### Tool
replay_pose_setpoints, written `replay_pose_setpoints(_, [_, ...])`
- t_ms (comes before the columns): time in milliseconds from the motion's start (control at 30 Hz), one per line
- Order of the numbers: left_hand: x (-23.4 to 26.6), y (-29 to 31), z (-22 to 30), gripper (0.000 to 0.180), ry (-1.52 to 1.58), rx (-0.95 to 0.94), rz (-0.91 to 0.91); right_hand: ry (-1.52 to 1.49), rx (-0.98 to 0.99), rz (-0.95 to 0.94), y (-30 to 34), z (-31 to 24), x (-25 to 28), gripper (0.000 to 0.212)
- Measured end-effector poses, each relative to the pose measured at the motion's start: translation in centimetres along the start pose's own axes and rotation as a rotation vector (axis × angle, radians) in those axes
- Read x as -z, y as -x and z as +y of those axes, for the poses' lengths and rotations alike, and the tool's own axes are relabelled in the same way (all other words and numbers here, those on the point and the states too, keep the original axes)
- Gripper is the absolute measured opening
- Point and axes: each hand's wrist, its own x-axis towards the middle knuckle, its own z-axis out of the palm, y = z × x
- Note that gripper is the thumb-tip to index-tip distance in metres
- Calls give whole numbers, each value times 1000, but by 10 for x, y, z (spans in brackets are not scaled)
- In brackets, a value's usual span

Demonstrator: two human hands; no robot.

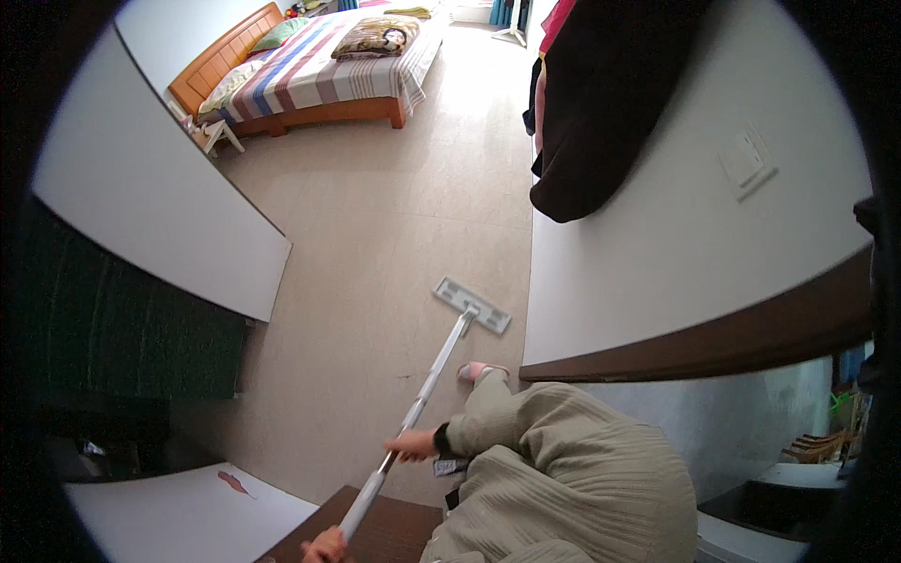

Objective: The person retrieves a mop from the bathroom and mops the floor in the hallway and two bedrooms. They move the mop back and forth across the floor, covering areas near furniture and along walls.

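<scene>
A flat mop (435, 371) with a long white-grey pole slants across the lower middle of the view. Partway along the pole, my right hand (411, 446) is closed around it, a dark cuff at the wrist. Lower down, near the pole's upper end, my left hand (327, 546) grips it too, partly cut off by the picture's edge. The rectangular mop head (472, 305) lies on the beige floor (375, 235), slightly left of the wall's base. A pink slipper (481, 371) on my foot stands just behind the mop head.
Ahead on the left is a wooden bed (357, 114) with striped bedding and a small white stool (218, 139). Dark clothes (601, 122) hang along the right wall (676, 263). A white panel (160, 178) and a dark green surface (131, 300) stand on the left.
</scene>
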Motion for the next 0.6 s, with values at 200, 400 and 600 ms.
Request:
replay_pose_setpoints(200, [14, 77, 150, 46, -206, -6, 406, -78, -93, -196, -14, 41, -168, 45])
replay_pose_setpoints(400, [-4, 57, 168, 46, -223, -181, 150, -476, -187, -104, -2, 30, -167, 34])
replay_pose_setpoints(600, [-28, 59, 150, 47, -150, -325, -25, -513, -242, 52, 37, 22, -101, 28])
